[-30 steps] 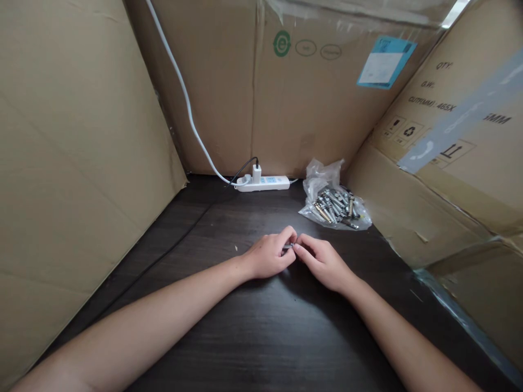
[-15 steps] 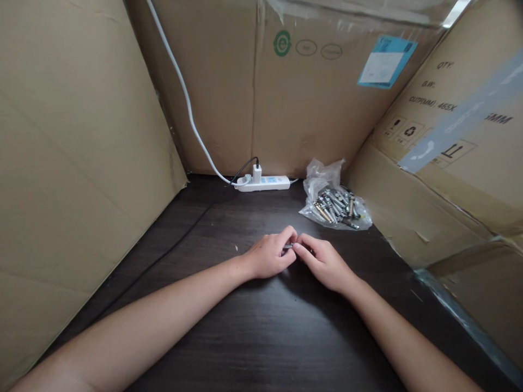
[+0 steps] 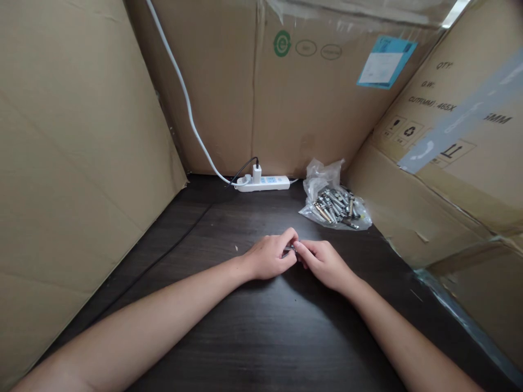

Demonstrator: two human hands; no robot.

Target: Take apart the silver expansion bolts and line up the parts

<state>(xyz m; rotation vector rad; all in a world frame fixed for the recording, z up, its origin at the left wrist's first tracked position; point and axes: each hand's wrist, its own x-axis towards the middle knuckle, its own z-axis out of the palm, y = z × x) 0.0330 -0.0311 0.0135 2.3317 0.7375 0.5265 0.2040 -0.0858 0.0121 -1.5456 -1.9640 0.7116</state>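
My right hand (image 3: 327, 265) just curled its fingers lower, likely a regrip, pinching the end of the metal piece (image 3: 288, 249) my left hand (image 3: 268, 256) grips, nearside of the plastic bag (image 3: 324, 173).

On my feed, “QTY”, “G.W.”, “465X” and up-arrows mark the tan cardboard box at right (image 3: 469, 182); a green “e” marks the brown cardboard box behind (image 3: 310, 109).
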